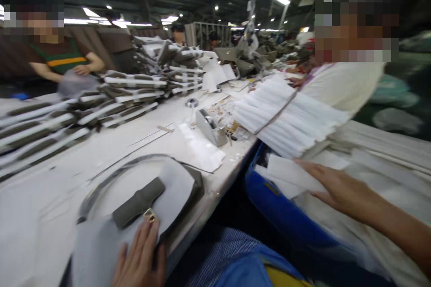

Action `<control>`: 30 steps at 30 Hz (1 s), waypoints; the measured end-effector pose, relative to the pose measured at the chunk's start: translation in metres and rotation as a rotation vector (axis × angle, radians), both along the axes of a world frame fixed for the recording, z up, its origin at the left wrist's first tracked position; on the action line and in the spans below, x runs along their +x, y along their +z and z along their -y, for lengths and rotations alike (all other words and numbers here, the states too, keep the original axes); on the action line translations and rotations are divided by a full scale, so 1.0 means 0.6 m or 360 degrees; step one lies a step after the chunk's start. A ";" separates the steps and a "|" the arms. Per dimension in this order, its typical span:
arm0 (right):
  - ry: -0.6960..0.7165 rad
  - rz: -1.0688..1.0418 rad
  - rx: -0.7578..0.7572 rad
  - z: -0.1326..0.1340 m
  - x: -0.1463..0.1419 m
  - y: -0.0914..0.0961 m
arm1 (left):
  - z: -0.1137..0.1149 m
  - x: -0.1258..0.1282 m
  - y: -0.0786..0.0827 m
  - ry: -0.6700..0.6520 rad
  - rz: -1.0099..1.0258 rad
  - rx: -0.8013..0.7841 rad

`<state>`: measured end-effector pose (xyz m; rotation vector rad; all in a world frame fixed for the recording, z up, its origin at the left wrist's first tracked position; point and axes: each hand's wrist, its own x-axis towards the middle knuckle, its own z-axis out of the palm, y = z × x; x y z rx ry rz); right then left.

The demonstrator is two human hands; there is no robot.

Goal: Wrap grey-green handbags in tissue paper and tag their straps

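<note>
A grey-olive handbag (191,179) with a dark curved handle (111,175) lies on the table, partly covered by white wrapping sheet (175,184). Across the sheet sits the bag's grey flap strap (138,204) with a gold clasp (150,215). My left hand (139,255) rests on the bag, fingers stretched out, fingertips at the clasp. On the right, my right hand (336,186) reaches over a blue bin (286,215). Its fingers lie extended along the edge of a white sheet (292,175), thumb apart; whether it pinches the sheet is unclear.
A tape dispenser (212,130) stands beyond the bag, amid paper scraps. Wrapped bags (134,85) are piled at the left and back. A tied bundle of white rolls (286,112) lies above the bin. One person (63,58) works at left, another (346,85) at right.
</note>
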<state>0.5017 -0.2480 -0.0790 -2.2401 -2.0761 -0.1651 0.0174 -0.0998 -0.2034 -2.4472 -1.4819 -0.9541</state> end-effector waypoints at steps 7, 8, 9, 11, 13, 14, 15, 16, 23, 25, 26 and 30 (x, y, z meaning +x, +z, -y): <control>0.0768 -0.0096 0.0548 -0.202 -0.199 0.101 | 0.009 0.005 0.016 0.0099 -0.0178 0.0124; 0.0946 -0.0164 0.0526 -0.234 -0.245 0.111 | 0.010 0.005 0.017 0.0107 -0.0178 0.0112; 0.1113 -0.0241 0.0458 -0.264 -0.291 0.117 | 0.011 0.006 0.018 0.0111 -0.0172 0.0103; 0.1478 -0.0370 0.0323 -0.318 -0.378 0.117 | 0.015 0.008 0.020 0.0112 -0.0145 0.0109; 0.1813 -0.0390 0.0130 -0.361 -0.448 0.099 | 0.017 0.010 0.021 0.0122 -0.0106 0.0124; 0.1941 -0.0363 0.0038 -0.377 -0.475 0.083 | 0.018 0.011 0.022 0.0135 -0.0083 0.0124; 0.2044 -0.0319 -0.0044 -0.389 -0.495 0.065 | 0.020 0.011 0.022 0.0155 -0.0060 0.0114; 0.2113 -0.0268 -0.0113 -0.397 -0.508 0.044 | 0.021 0.012 0.021 0.0177 -0.0040 0.0089; 0.2126 -0.0178 -0.0281 -0.409 -0.498 -0.050 | 0.026 0.016 0.022 0.0227 -0.0014 -0.0141; 0.2127 -0.0183 -0.0299 -0.412 -0.494 -0.049 | 0.025 0.016 0.021 0.0218 0.0001 -0.0125; 0.2131 -0.0182 -0.0313 -0.414 -0.493 -0.047 | 0.025 0.016 0.021 0.0213 0.0009 -0.0118; 0.2104 -0.0183 -0.0367 -0.413 -0.490 -0.051 | 0.023 0.015 0.017 0.0186 0.0040 -0.0111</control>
